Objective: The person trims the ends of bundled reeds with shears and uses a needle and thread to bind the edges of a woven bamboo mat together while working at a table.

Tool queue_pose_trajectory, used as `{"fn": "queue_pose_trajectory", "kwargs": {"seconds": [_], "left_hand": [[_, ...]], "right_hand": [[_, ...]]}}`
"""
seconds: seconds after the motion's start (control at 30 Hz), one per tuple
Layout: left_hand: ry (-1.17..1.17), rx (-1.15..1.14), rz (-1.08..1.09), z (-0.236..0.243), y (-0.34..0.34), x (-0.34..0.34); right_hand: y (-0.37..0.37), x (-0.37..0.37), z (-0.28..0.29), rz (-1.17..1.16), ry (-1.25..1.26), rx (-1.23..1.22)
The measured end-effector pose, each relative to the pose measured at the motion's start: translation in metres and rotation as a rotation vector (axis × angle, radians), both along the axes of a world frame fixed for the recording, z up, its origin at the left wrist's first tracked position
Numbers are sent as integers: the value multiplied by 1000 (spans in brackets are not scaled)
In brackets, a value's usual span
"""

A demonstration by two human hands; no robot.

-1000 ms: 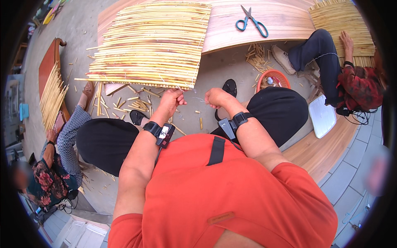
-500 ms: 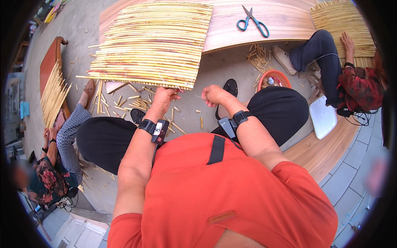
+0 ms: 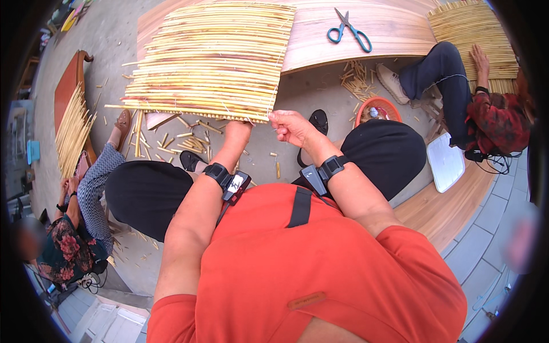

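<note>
A mat of yellow reed stalks (image 3: 209, 57), bound in rows with pale thread, hangs over the near edge of the wooden table. My left hand (image 3: 238, 132) is up against its near edge, with the fingers hidden beneath the stalks. At the mat's near right corner, my right hand (image 3: 291, 127) is closed in a pinch, thumb and forefinger touching or nearly touching the stalk ends. What lies in that pinch is too small to make out.
Blue-handled scissors (image 3: 349, 30) lie on the table (image 3: 311, 43). Cut stalk pieces litter the floor. An orange basket (image 3: 394, 111) stands beside my right knee. One person sits left near a stalk bundle (image 3: 74, 134); another at right touches a second mat (image 3: 466, 28).
My right hand has moved up and left to the mat's corner; the thin needle-like thing at its fingertips no longer shows. My left hand has shifted slightly right, its fingers now under the edge.
</note>
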State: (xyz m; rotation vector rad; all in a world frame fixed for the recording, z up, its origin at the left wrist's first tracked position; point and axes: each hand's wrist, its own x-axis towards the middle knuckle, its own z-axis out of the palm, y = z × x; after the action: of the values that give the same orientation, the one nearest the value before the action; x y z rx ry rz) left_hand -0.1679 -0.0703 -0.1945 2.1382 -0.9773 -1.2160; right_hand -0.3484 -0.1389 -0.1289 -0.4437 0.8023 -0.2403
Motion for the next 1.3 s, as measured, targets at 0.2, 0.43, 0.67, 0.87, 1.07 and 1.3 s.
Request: {"fn": "queue_pose_trajectory", "kwargs": {"seconds": [0.2,0.43,0.67,0.87,1.07,1.3], "left_hand": [[-515,-341,-230,-46,5,8],[-463,-289,-237,-33,7,13],[-684,-168,-495,22,7,3],[-807,-170,-606,25,-5,-2],[-997,-493,-601,11,-9,-1],[-198,-62,-225,7,30,22]], "right_hand": [[4,6,-8,56,0,-14],[7,10,-10,-3,-49,-29],[6,14,1,-70,32,-119],[5,16,-4,-132,66,-178],[-9,10,3,10,141,-226],[-15,-8,-3,38,116,-151]]}}
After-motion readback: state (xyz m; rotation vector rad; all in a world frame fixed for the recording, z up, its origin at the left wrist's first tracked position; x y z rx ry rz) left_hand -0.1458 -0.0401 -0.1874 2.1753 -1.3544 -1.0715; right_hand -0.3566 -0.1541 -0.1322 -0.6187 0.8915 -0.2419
